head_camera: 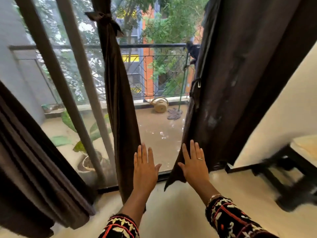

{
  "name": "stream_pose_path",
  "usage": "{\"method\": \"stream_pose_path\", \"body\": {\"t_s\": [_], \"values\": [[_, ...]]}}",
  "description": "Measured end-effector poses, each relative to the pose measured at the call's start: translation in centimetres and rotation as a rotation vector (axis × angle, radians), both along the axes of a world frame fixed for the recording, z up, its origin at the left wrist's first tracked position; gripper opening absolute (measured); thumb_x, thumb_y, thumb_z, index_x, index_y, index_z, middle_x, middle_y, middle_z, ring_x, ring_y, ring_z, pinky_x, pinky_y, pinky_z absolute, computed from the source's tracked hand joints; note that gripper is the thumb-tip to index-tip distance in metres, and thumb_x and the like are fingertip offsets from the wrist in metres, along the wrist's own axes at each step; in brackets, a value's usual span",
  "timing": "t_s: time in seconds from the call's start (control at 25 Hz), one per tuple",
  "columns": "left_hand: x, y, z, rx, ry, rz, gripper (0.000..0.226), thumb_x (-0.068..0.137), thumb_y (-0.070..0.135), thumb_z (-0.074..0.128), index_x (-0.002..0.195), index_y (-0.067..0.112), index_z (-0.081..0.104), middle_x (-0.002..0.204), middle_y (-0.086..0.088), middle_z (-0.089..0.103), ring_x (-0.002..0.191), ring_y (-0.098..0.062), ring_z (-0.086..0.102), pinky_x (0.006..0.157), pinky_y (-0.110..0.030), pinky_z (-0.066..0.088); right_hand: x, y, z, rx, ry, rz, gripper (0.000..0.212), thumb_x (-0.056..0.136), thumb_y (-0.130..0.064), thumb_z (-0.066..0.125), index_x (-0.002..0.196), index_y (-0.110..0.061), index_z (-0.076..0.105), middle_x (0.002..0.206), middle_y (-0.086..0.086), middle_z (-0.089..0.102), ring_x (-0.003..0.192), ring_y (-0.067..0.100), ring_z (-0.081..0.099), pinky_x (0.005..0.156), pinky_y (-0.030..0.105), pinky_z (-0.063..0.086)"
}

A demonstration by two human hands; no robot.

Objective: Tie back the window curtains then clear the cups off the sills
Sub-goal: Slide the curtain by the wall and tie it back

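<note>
Wore a black knit left sleeve and a matching right sleeve, both patterned with cream leaf-like shapes and red-orange lines. Carried a thin ring on one finger of the right hand and a slim bracelet at that wrist, just beyond the cuff.

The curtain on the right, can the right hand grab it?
Probably yes. The right hand is open and seems to lie on the lower edge of the curtain, with nothing between them.
</note>
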State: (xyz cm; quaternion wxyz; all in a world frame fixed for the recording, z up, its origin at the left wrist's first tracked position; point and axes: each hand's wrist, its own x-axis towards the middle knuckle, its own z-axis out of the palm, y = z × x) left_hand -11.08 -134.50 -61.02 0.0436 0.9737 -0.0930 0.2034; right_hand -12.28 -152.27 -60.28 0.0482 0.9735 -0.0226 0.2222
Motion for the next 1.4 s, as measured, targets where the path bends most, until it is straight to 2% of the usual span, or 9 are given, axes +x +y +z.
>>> {"method": "stream_pose_path", "body": {"t_s": [0.16, 0.32, 0.44, 0.6, 0.76, 0.88, 1.08, 1.28, 1.4], "values": [[0.4, -4.8, 0.8, -0.069, 0.019, -0.094, 0.076, 0.082, 0.042, 0.063, 0.139, 0.002, 0.035, 0.149, -0.021, 0.011, 0.139, -0.036, 0.014, 0.109, -0.044, 0.014, -1.5, -5.4, 0.7, 0.02, -0.003, -0.092, 0.08, 0.061, -0.04, 0.082, 0.128, -0.007, 0.054, 0.133, 0.026, 0.049, 0.122, 0.04, 0.05, 0.097, 0.049, 0.04], [1.5, -10.4, 1.2, -0.075, -0.044, -0.205, 0.078, 0.066, 0.041, 0.078, 0.127, 0.0, 0.052, 0.14, -0.024, 0.04, 0.128, -0.039, 0.04, 0.101, -0.048, 0.03, -1.8, -11.0, 1.6, 0.055, -0.006, -0.176, 0.076, 0.062, -0.038, 0.082, 0.126, -0.007, 0.056, 0.131, 0.025, 0.051, 0.12, 0.04, 0.051, 0.096, 0.048, 0.042], [3.2, -14.2, 1.9, -0.053, -0.106, -0.285, 0.08, 0.062, 0.042, 0.08, 0.127, 0.003, 0.052, 0.138, -0.022, 0.045, 0.128, -0.039, 0.042, 0.104, -0.047, 0.031, -0.5, -15.0, 2.7, 0.078, -0.057, -0.21, 0.07, 0.067, -0.039, 0.078, 0.125, -0.007, 0.056, 0.131, 0.024, 0.052, 0.12, 0.039, 0.051, 0.097, 0.047, 0.039], [6.6, -19.4, 3.5, -0.077, -0.152, -0.283, 0.082, 0.07, 0.043, 0.073, 0.133, 0.007, 0.034, 0.142, -0.019, 0.039, 0.133, -0.032, 0.024, 0.112, -0.036, 0.004, 3.0, -20.0, 4.9, 0.104, -0.145, -0.182, 0.057, 0.089, -0.049, 0.037, 0.13, -0.011, 0.046, 0.134, 0.022, 0.05, 0.124, 0.037, 0.048, 0.101, 0.045, 0.037], [10.6, -23.6, 6.2, -0.106, -0.319, -0.238, 0.069, 0.083, 0.048, 0.048, 0.136, 0.008, 0.03, 0.146, -0.016, 0.031, 0.143, -0.027, 0.004, 0.112, -0.035, 0.003, 7.2, -24.6, 7.5, 0.115, -0.192, -0.138, 0.059, 0.096, -0.05, 0.018, 0.131, -0.012, 0.045, 0.136, 0.022, 0.047, 0.129, 0.035, 0.039, 0.115, 0.041, 0.016], [13.9, -25.3, 9.6, -0.106, -0.435, -0.18, 0.066, 0.088, 0.05, 0.025, 0.138, 0.007, 0.028, 0.148, -0.015, 0.026, 0.144, -0.023, -0.006, 0.113, -0.036, 0.006, 9.9, -26.9, 10.5, 0.145, -0.207, -0.051, 0.076, 0.095, -0.05, -0.005, 0.129, -0.011, 0.05, 0.136, 0.021, 0.048, 0.128, 0.034, 0.043, 0.112, 0.036, 0.002], [18.4, -25.6, 18.0, -0.035, -0.632, -0.14, 0.065, 0.084, 0.04, 0.039, 0.138, 0.005, 0.032, 0.147, -0.02, 0.03, 0.139, -0.03, 0.016, 0.112, -0.038, 0.007, 14.2, -28.2, 16.5, 0.116, -0.316, 0.102, 0.071, 0.095, -0.05, -0.005, 0.132, -0.012, 0.043, 0.138, 0.022, 0.046, 0.132, 0.032, 0.034, 0.112, 0.036, 0.002], [22.1, -24.8, 28.0, 0.108, -0.769, -0.087, 0.075, 0.067, 0.027, 0.077, 0.13, -0.001, 0.048, 0.142, -0.024, 0.037, 0.134, -0.035, 0.026, 0.111, -0.044, 0.019, 18.2, -28.1, 25.8, 0.059, -0.495, 0.216, 0.066, 0.096, -0.048, 0.001, 0.131, -0.009, 0.042, 0.136, 0.024, 0.046, 0.13, 0.034, 0.03, 0.112, 0.039, 0.007], [23.7, -24.4, 34.2, 0.144, -0.895, -0.084, 0.064, 0.067, 0.012, 0.071, 0.127, -0.001, 0.051, 0.141, -0.025, 0.038, 0.133, -0.038, 0.033, 0.111, -0.045, 0.025, 19.7, -28.0, 31.5, 0.019, -0.596, 0.246, 0.065, 0.096, -0.048, 0.001, 0.13, -0.009, 0.04, 0.133, 0.023, 0.049, 0.128, 0.033, 0.033, 0.112, 0.04, 0.009]]}}
